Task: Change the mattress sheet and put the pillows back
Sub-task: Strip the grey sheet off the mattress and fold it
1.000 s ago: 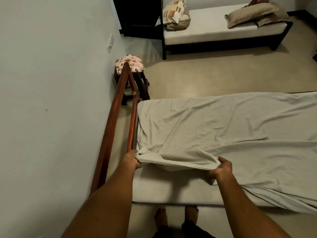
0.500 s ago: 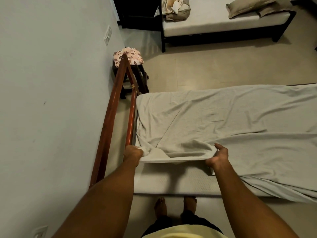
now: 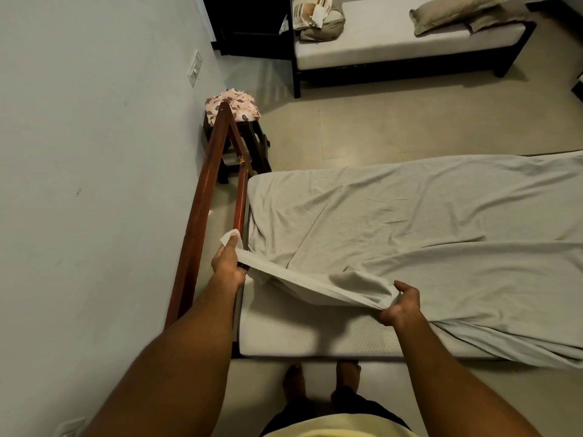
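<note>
- The left hand pinches the corner of the sheet, thumb on top, just beside the wooden headboard; a bit of white cloth sticks out past the thumb.
- The right hand grips the same sheet edge farther along, fingers curled around a bunched fold.
- Between the two hands the hem is lifted off the mattress and hangs in a slack band.
- Under the raised edge the near corner of the mattress is bare, showing a dotted texture.
- The rest of the sheet lies wrinkled over the mattress, reaching the far side and running out of view on the right; its near edge droops over the mattress side at lower right.
- The headboard leans close along the wall on the left.
- Beyond the headboard stands a dark stool with a floral cloth on top.
- Across the floor a second bed with a dark frame stands well apart.
- Two pillows lie on the right end of that bed, one partly on top of the other.
- A patterned bundle of cloth sits at its left end.
- The person's bare feet stand on the floor just beside the mattress's near side.
</note>
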`<state>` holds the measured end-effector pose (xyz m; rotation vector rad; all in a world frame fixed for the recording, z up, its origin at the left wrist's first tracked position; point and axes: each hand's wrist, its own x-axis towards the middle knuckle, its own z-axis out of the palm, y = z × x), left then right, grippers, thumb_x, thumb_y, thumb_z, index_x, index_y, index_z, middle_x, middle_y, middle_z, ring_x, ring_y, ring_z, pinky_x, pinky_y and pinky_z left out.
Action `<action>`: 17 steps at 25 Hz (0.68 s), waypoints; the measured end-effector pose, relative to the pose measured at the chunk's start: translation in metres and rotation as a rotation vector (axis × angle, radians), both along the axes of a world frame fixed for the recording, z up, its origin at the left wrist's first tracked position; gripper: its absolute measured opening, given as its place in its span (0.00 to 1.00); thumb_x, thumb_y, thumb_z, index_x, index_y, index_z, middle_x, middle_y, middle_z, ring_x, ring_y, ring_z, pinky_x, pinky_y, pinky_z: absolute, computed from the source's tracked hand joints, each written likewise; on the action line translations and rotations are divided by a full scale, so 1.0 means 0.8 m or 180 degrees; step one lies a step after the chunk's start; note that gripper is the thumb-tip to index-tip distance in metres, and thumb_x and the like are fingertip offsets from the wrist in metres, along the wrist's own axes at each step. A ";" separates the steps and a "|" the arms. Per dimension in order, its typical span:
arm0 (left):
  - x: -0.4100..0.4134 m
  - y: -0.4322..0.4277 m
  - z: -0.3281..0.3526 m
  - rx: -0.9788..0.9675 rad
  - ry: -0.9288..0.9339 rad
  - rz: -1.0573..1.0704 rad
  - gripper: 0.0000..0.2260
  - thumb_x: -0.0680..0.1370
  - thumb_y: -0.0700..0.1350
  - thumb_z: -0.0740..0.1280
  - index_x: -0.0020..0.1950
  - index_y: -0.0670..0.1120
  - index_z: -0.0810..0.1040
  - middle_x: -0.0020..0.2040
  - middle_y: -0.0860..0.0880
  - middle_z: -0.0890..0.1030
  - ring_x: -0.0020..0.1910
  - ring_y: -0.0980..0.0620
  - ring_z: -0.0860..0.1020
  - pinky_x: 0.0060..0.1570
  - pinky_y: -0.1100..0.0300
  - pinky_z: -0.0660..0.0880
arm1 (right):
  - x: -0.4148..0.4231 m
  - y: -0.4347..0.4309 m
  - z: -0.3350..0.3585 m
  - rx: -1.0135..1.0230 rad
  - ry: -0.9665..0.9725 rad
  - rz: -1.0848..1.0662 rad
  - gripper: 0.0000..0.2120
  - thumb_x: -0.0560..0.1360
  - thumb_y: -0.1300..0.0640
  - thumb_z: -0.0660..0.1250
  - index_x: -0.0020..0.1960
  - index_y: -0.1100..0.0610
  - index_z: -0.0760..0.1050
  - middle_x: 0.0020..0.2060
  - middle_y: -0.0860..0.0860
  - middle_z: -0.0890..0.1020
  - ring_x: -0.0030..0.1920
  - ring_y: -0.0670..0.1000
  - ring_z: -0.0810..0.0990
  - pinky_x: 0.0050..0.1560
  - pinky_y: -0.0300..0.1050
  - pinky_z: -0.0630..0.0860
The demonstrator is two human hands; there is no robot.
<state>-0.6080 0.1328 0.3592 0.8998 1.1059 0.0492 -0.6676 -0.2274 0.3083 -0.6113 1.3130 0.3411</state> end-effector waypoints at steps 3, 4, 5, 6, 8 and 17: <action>-0.002 -0.006 -0.005 0.0164 0.0089 0.0143 0.14 0.77 0.49 0.77 0.58 0.44 0.80 0.54 0.42 0.82 0.52 0.41 0.82 0.55 0.37 0.82 | -0.002 -0.002 0.008 -0.0050 -0.0034 -0.0141 0.19 0.73 0.51 0.67 0.62 0.54 0.80 0.63 0.54 0.82 0.63 0.60 0.81 0.70 0.56 0.75; -0.004 -0.006 -0.007 0.0177 0.0032 0.0224 0.14 0.78 0.48 0.76 0.59 0.44 0.80 0.55 0.41 0.82 0.54 0.41 0.82 0.57 0.37 0.81 | -0.003 -0.003 0.011 -0.0103 -0.0010 -0.0193 0.16 0.74 0.51 0.67 0.60 0.54 0.79 0.63 0.54 0.82 0.63 0.60 0.80 0.70 0.56 0.75; -0.006 -0.009 -0.005 0.0188 -0.0057 0.0325 0.14 0.79 0.47 0.74 0.62 0.43 0.80 0.56 0.41 0.82 0.55 0.40 0.82 0.57 0.37 0.81 | -0.003 -0.005 0.010 -0.0125 -0.0018 -0.0254 0.16 0.75 0.50 0.67 0.60 0.54 0.79 0.62 0.54 0.82 0.63 0.60 0.80 0.69 0.55 0.75; -0.007 -0.009 -0.006 0.0190 -0.0117 0.0469 0.15 0.80 0.46 0.73 0.65 0.42 0.80 0.57 0.41 0.82 0.55 0.40 0.82 0.57 0.38 0.81 | -0.003 -0.009 0.012 -0.0102 0.0009 -0.0309 0.17 0.76 0.50 0.66 0.62 0.54 0.78 0.61 0.55 0.82 0.62 0.60 0.80 0.67 0.56 0.77; -0.003 0.002 -0.006 0.0208 -0.0126 0.0596 0.18 0.82 0.49 0.71 0.69 0.43 0.78 0.59 0.42 0.81 0.57 0.41 0.82 0.57 0.40 0.81 | 0.000 -0.017 0.014 -0.0047 -0.0019 -0.0540 0.17 0.79 0.52 0.66 0.66 0.55 0.77 0.56 0.56 0.82 0.54 0.60 0.81 0.55 0.56 0.81; -0.005 -0.045 0.008 0.2297 -0.0090 -0.1403 0.13 0.81 0.44 0.71 0.66 0.46 0.82 0.56 0.46 0.83 0.52 0.48 0.82 0.52 0.53 0.81 | 0.052 0.027 0.033 -0.0489 -0.0517 -0.1076 0.12 0.79 0.56 0.74 0.58 0.59 0.77 0.51 0.57 0.83 0.43 0.53 0.83 0.37 0.46 0.84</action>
